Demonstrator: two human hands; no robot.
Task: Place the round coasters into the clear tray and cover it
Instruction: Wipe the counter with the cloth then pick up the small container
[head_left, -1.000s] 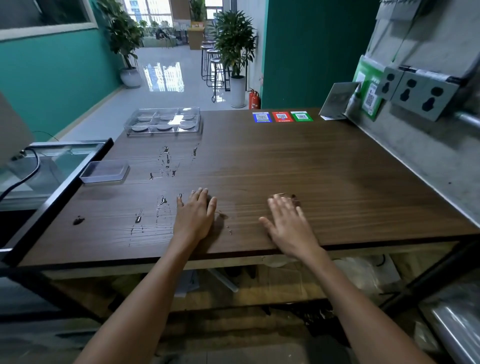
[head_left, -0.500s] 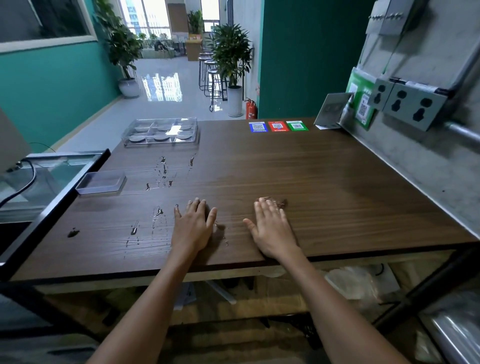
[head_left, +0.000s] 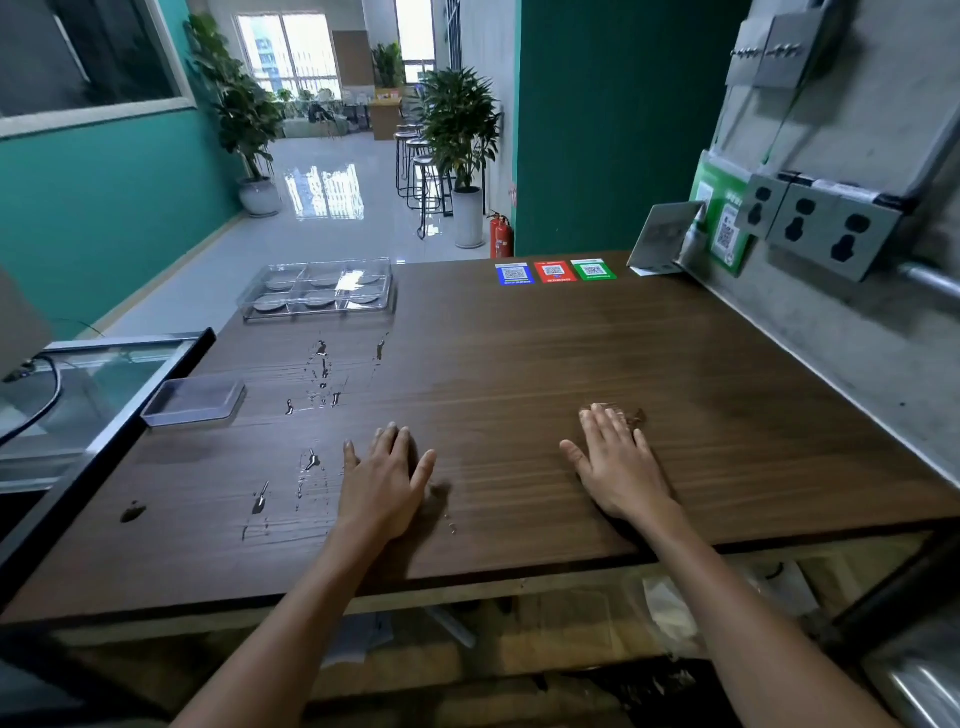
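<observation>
Head view looks down on a dark wood-grain surface (head_left: 519, 374) with a grey wall (head_left: 857, 322) along its right side carrying power sockets (head_left: 826, 228). Beyond the far edge a glossy tiled floor (head_left: 322, 208) runs back toward bright windows, with potted plants (head_left: 457, 130), bar stools (head_left: 423, 176) and a red fire extinguisher (head_left: 501, 236) beside a dark green wall (head_left: 613, 124). Teal wall (head_left: 104, 208) stands on the left. Streaks and drops of water (head_left: 322, 379) lie on the left half of the surface, and three square code stickers (head_left: 555, 271), blue, red and green, sit in a row at the far edge.

The clear tray (head_left: 317, 288) rests at the far left of the surface, divided into six compartments, with a round coaster (head_left: 270, 305) lying flat in each. A clear lid seems to sit over it, though the glare makes that hard to confirm. A shallow clear rectangular lid (head_left: 193, 400) lies apart near the left edge, closer to the person.

The left hand (head_left: 387, 480) lies flat on the surface near the front edge, fingers straight and spread, holding nothing. The right hand (head_left: 618, 465) also lies palm down with fingers extended, holding nothing, well away from the tray.
</observation>
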